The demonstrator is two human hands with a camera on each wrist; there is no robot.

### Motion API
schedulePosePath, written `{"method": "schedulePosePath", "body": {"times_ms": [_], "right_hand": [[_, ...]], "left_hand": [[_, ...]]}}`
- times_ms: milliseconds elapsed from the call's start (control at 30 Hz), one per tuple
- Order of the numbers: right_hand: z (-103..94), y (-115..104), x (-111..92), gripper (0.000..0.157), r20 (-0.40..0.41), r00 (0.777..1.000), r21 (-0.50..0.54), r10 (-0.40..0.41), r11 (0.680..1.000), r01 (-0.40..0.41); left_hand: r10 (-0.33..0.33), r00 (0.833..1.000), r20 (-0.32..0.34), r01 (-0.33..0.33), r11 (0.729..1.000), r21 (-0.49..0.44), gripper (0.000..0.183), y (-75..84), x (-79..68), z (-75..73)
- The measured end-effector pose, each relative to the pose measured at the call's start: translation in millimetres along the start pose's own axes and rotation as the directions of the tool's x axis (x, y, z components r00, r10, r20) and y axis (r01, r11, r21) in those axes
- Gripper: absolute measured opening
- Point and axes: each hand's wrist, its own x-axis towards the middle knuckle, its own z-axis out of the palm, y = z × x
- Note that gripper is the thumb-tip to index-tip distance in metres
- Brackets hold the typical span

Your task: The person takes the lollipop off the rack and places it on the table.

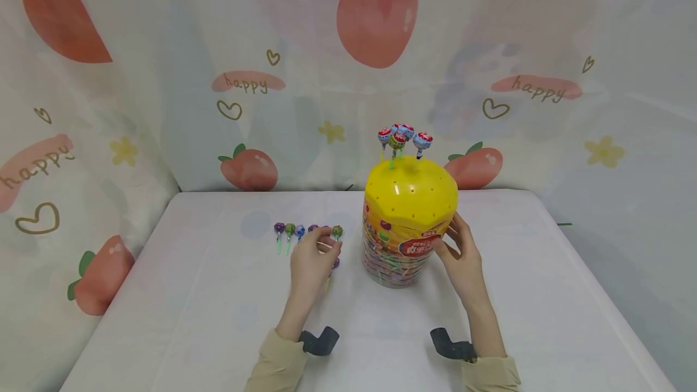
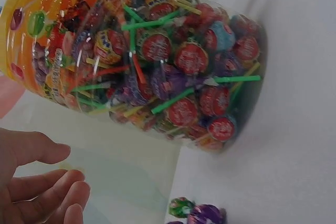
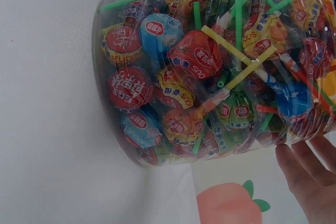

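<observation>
A clear plastic jar [image 1: 397, 265] packed with wrapped lollipops stands on the table, topped by a yellow lid [image 1: 412, 195] dotted with small holes. Several lollipops [image 1: 400, 136] stand upright, sticks down, at the back of the lid. My right hand [image 1: 463, 259] rests against the jar's right side, fingers fairly straight in the right wrist view. Left of the jar, my left hand [image 1: 310, 265] hovers over a row of lollipops [image 1: 290, 230], partly hiding them. In the left wrist view its fingers [image 2: 55, 182] are loosely bent, thumb apart, with nothing seen between them.
Another lollipop [image 1: 335, 263] with a purple wrapper lies nearer me, beside the left hand. The white-covered table [image 1: 207, 295] meets a patterned cloth backdrop [image 1: 305, 35] at its far edge. Dark curved mounts [image 1: 321, 342] stick inward from both wrists.
</observation>
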Motion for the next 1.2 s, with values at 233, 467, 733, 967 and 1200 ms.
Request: {"method": "schedulePosePath", "body": {"times_ms": [233,467,733,967,1200], "right_hand": [[0.5,-0.7,-1.2,0.067,0.002,1.000,0.010,0.007,1.000,-0.007],[0.7,0.8,-0.8,0.067,-0.001,1.000,-0.007,0.016,1.000,-0.016],[0.0,-0.5,-0.9,0.067,0.003,1.000,0.023,-0.013,1.000,0.013],[-0.6,-3.9,-0.4,0.068,0.004,1.000,0.030,-0.020,0.999,0.020],[0.2,-2.1,-1.3,0.067,0.007,1.000,0.049,-0.015,0.999,0.014]], "left_hand": [[0.059,0.998,-0.038,-0.062,0.995,-0.084,0.026,32.0,9.3,-5.2],[0.146,0.987,-0.073,-0.157,0.971,-0.182,0.026,63.5,15.4,-4.7],[0.271,0.954,-0.129,-0.295,0.928,-0.230,0.025,92.1,22.4,-8.0],[0.303,0.939,-0.161,-0.335,0.914,-0.231,0.025,109.5,31.4,-12.2],[0.346,0.919,-0.186,-0.386,0.884,-0.264,0.024,118.0,44.7,-7.5]]}}
